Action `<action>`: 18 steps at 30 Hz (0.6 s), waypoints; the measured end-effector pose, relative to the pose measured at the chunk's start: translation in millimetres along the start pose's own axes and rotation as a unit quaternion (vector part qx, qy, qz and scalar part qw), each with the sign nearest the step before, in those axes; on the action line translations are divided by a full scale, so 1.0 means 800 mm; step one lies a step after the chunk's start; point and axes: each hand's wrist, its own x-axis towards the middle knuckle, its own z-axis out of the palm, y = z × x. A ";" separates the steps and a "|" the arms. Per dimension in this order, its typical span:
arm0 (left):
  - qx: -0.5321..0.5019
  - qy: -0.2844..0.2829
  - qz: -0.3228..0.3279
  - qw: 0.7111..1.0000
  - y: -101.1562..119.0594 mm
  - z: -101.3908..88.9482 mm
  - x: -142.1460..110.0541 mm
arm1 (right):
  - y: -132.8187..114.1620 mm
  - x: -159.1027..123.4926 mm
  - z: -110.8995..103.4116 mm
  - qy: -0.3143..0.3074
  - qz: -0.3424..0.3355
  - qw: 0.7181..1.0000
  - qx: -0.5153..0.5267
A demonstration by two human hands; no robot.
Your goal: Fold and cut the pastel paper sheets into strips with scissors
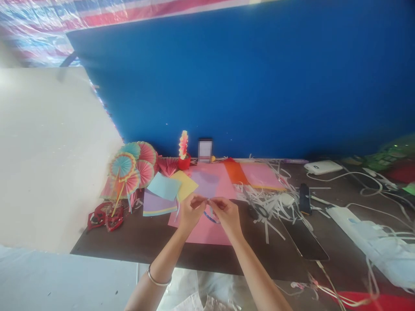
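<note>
Left hand (191, 209) and right hand (226, 212) meeting at lower centre of the frame, both pinching a blue strip (212, 218) that curves just below their fingertips, pink paper (207, 236) beneath, dark surface (139, 244), fans (122, 166) at left, phone (306, 242) at lower right, blue panel (246, 77) behind.

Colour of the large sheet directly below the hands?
Pink; the sheet shows best in the head view.
</note>
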 end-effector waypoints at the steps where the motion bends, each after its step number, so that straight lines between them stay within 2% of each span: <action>1: -0.001 0.002 -0.001 1.000 0.000 0.000 0.000 | 0.000 0.000 0.000 -0.001 -0.002 1.000 -0.002; 8: -0.024 0.010 0.000 1.000 0.001 0.003 -0.003 | 0.000 0.000 0.002 0.010 -0.019 0.999 -0.032; 18: -0.021 0.087 0.022 0.996 0.002 0.011 0.001 | 0.001 -0.001 0.003 0.003 -0.030 0.999 -0.039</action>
